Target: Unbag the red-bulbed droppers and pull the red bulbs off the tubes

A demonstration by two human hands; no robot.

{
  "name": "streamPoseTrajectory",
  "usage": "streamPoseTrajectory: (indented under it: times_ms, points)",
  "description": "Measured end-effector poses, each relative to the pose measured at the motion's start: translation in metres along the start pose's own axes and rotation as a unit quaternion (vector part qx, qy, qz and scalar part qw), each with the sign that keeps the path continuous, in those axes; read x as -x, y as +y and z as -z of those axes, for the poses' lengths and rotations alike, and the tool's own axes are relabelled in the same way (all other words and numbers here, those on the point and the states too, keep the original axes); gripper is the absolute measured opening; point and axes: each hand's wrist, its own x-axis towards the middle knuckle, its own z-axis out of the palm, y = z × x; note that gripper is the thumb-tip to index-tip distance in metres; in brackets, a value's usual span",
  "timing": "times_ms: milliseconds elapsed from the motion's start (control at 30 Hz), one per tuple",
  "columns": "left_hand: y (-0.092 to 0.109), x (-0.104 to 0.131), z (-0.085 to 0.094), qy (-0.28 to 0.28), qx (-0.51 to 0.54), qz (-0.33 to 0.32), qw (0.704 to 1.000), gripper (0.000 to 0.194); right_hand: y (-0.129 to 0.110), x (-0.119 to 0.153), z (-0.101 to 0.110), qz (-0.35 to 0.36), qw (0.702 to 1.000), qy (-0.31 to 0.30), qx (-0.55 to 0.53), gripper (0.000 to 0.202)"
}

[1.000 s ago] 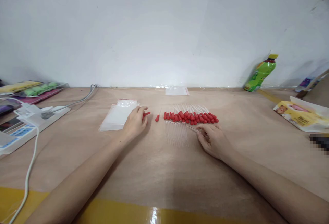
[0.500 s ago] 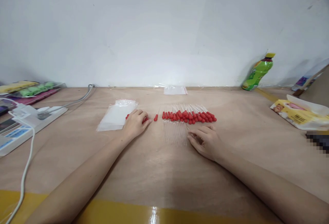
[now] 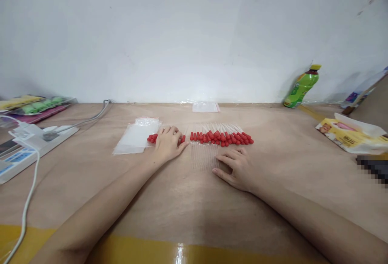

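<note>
My left hand (image 3: pixel 169 143) lies over the table with fingers curved and the thumb apart from them. Beside its fingertips is a single dropper with a red rubber bulb (image 3: pixel 183 139); I see no firm grip on it. Loose red bulbs (image 3: pixel 151 138) show partly from behind this hand. A row of red-bulbed droppers (image 3: pixel 222 137) lies in the centre, clear tips pointing to the wall. Just in front of them sit bare clear tubes (image 3: pixel 202 157), side by side. At their right edge my right hand (image 3: pixel 238 171) is open, thumb and forefinger apart.
Clear zip bags (image 3: pixel 136 135) are stacked left of my left hand, and another bag (image 3: pixel 206 107) lies by the wall. A power strip (image 3: pixel 39 147) with cables is at left. A green bottle (image 3: pixel 303 88) and a yellow tissue pack (image 3: pixel 348 135) stand at right.
My left hand has moved right, from the loose red bulbs to the single dropper. My right hand has shifted slightly left, and its thumb and forefinger have spread at the tubes.
</note>
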Motion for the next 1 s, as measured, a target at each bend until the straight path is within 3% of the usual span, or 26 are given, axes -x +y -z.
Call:
streamPoseTrajectory:
  times_ms: [167, 300, 400, 533, 667, 867, 1000]
  points:
    - [0.002, 0.002, 0.000, 0.022, -0.001, 0.035, 0.999, 0.018, 0.001, 0.000, 0.000, 0.005, 1.000, -0.004, -0.025, 0.028]
    - [0.003, 0.008, 0.014, 0.038, 0.007, 0.061, 0.997, 0.016, 0.005, 0.002, -0.003, -0.009, 1.000, 0.009, -0.027, 0.028]
    - [0.002, 0.016, 0.024, 0.062, 0.018, 0.060, 0.996, 0.014, 0.008, 0.002, -0.006, -0.012, 0.998, 0.052, -0.038, 0.029]
    - [0.006, 0.027, 0.029, 0.099, 0.097, 0.002, 0.990, 0.008, 0.010, 0.000, -0.006, -0.016, 0.991, 0.126, -0.049, 0.041]
    - [0.026, 0.034, 0.025, 0.107, 0.189, -0.102, 0.971, 0.006, 0.009, -0.003, -0.002, 0.033, 0.992, 0.118, -0.018, 0.052]
    - [0.054, 0.036, 0.014, 0.105, 0.280, -0.148, 0.943, 0.009, 0.010, -0.005, -0.003, 0.070, 0.992, 0.100, -0.005, 0.016]
    - [0.059, 0.033, 0.013, 0.081, 0.296, -0.152, 0.939, 0.024, 0.006, -0.006, -0.006, 0.076, 0.993, 0.083, -0.017, 0.011]
